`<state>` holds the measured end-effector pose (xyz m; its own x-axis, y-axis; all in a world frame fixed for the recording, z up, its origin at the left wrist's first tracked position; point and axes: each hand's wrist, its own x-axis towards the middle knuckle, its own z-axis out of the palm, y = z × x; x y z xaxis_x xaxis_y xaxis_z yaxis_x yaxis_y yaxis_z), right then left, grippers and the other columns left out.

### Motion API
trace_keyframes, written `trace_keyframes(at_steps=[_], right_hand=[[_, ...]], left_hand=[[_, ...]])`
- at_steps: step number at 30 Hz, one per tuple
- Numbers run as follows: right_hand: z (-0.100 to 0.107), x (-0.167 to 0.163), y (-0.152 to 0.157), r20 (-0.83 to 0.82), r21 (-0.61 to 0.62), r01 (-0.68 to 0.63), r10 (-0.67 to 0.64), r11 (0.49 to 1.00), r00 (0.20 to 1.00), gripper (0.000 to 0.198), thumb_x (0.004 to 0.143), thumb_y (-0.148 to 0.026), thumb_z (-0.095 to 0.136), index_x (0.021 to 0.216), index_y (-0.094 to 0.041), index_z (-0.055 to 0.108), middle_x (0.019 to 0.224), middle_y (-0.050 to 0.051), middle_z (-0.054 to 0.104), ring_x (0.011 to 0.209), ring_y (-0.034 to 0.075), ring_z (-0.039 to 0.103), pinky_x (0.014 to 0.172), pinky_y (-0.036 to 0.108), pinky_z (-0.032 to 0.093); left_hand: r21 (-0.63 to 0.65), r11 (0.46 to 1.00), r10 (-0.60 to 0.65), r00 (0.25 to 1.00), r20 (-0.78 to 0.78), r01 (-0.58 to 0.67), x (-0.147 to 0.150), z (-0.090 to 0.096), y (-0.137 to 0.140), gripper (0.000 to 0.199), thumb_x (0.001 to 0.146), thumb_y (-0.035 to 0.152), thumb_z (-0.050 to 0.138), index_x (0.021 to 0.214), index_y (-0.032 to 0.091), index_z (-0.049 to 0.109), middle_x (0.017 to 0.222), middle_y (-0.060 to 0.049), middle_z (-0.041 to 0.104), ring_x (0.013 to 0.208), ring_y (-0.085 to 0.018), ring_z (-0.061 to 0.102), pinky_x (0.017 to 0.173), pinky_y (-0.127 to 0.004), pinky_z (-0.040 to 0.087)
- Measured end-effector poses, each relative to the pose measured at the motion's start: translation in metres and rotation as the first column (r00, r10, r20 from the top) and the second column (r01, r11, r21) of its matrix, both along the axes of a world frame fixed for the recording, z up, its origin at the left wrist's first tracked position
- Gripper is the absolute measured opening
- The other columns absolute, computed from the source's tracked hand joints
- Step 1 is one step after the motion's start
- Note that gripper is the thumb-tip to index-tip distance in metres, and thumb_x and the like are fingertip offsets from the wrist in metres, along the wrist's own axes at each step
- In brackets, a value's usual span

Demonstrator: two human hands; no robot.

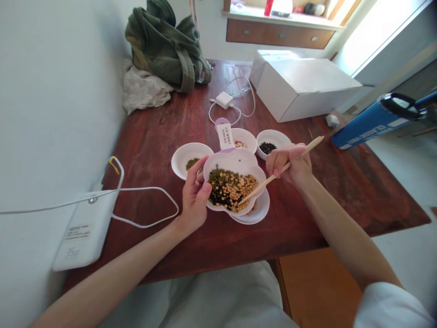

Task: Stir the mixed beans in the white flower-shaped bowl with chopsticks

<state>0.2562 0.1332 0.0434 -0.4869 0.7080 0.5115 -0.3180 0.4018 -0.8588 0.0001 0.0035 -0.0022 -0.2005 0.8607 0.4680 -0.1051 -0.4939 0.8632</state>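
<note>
My left hand (195,197) grips the left rim of a white and lilac scalloped bowl (235,158) with a labelled handle. Mixed beans (232,186) lie in it: green, black and yellowish ones. In my right hand (290,166) is a pair of wooden chopsticks (269,180), their tips among the beans at the bowl's right side. Partly beneath the bowl is a white dish (254,214) with a few yellowish beans showing. Around it stand a white bowl of green beans (186,152), one with pale reddish pieces (246,136), and one of black beans (282,138).
A white box (303,86) and a blue bottle (372,123) stand on the right. Behind the bowls lies a white charger (224,100) with its cable. A green bag (167,50) rests at the back left. At the left wall is a white power bank-like device (85,230) with cables.
</note>
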Motion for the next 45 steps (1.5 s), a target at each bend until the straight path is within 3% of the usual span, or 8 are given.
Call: trace_keyframes(at_steps=[5, 13, 20, 26, 33, 38, 45], right_hand=[[-0.002, -0.009, 0.005, 0.011, -0.064, -0.047, 0.048, 0.997, 0.999, 0.081, 0.107, -0.076, 0.058, 0.053, -0.018, 0.073, 0.051, 0.008, 0.066, 0.034, 0.011, 0.050, 0.031, 0.022, 0.034], [-0.002, -0.004, 0.001, 0.012, -0.088, 0.005, -0.004, 0.996, 1.000, 0.079, 0.104, -0.079, 0.062, 0.053, -0.020, 0.075, 0.052, 0.009, 0.066, 0.036, 0.012, 0.052, 0.031, 0.024, 0.037], [0.001, -0.001, -0.006, 0.013, -0.115, 0.000, 0.001, 0.993, 1.000, 0.079, 0.101, -0.080, 0.065, 0.054, -0.018, 0.076, 0.052, 0.010, 0.067, 0.034, 0.012, 0.053, 0.028, 0.023, 0.034], [-0.008, -0.003, -0.010, -0.026, -0.170, 0.044, -0.050, 0.985, 0.998, 0.081, 0.100, -0.082, 0.065, 0.051, -0.018, 0.075, 0.049, 0.009, 0.065, 0.031, 0.011, 0.050, 0.025, 0.022, 0.031], [-0.010, -0.007, -0.013, 0.018, -0.235, 0.158, -0.158, 0.959, 0.987, 0.087, 0.092, -0.093, 0.064, 0.045, -0.020, 0.067, 0.043, 0.004, 0.055, 0.030, 0.009, 0.044, 0.026, 0.022, 0.027], [-0.008, -0.004, -0.012, -0.010, -0.235, 0.141, -0.147, 0.962, 0.989, 0.084, 0.095, -0.089, 0.065, 0.047, -0.020, 0.069, 0.046, 0.005, 0.059, 0.030, 0.009, 0.045, 0.026, 0.023, 0.025], [-0.008, -0.004, -0.013, 0.038, -0.259, 0.164, -0.160, 0.952, 0.986, 0.085, 0.089, -0.095, 0.065, 0.046, -0.022, 0.068, 0.048, 0.004, 0.059, 0.032, 0.009, 0.046, 0.028, 0.023, 0.028]], left_hand=[[-0.044, 0.999, 0.009, 1.000, 0.011, -0.009, 0.000, 0.000, 0.000, 0.054, 0.106, 0.049, 0.072, 0.155, 0.026, 0.066, 0.143, -0.012, 0.078, 0.125, -0.031, 0.078, 0.104, -0.044, 0.065], [-0.110, 0.992, 0.057, 0.998, 0.023, -0.054, 0.009, 0.018, 0.000, 0.044, 0.110, 0.045, 0.068, 0.149, 0.025, 0.072, 0.138, -0.009, 0.081, 0.125, -0.028, 0.077, 0.105, -0.038, 0.061], [-0.169, 0.975, 0.146, 0.989, -0.018, -0.147, 0.021, 0.018, 0.010, 0.046, 0.110, 0.056, 0.064, 0.145, 0.026, 0.072, 0.147, -0.010, 0.076, 0.136, -0.031, 0.069, 0.116, -0.046, 0.053], [-0.102, 0.983, 0.146, 0.988, -0.053, -0.151, 0.029, 0.018, 0.018, 0.045, 0.111, 0.056, 0.063, 0.142, 0.024, 0.073, 0.144, -0.012, 0.076, 0.135, -0.031, 0.068, 0.110, -0.045, 0.056], [-0.066, 0.980, 0.183, 0.982, -0.039, -0.185, 0.031, 0.013, 0.024, 0.047, 0.109, 0.059, 0.065, 0.140, 0.025, 0.076, 0.137, -0.009, 0.078, 0.128, -0.030, 0.070, 0.115, -0.044, 0.052], [-0.094, 0.982, 0.167, 0.984, 0.055, -0.162, 0.035, 0.005, 0.031, 0.043, 0.109, 0.058, 0.066, 0.137, 0.028, 0.079, 0.137, -0.006, 0.079, 0.129, -0.028, 0.070, 0.116, -0.042, 0.050], [-0.085, 0.988, 0.138, 0.983, 0.121, -0.129, 0.034, 0.003, 0.026, 0.048, 0.106, 0.063, 0.069, 0.139, 0.029, 0.079, 0.141, -0.006, 0.077, 0.135, -0.033, 0.068, 0.124, -0.048, 0.048]])
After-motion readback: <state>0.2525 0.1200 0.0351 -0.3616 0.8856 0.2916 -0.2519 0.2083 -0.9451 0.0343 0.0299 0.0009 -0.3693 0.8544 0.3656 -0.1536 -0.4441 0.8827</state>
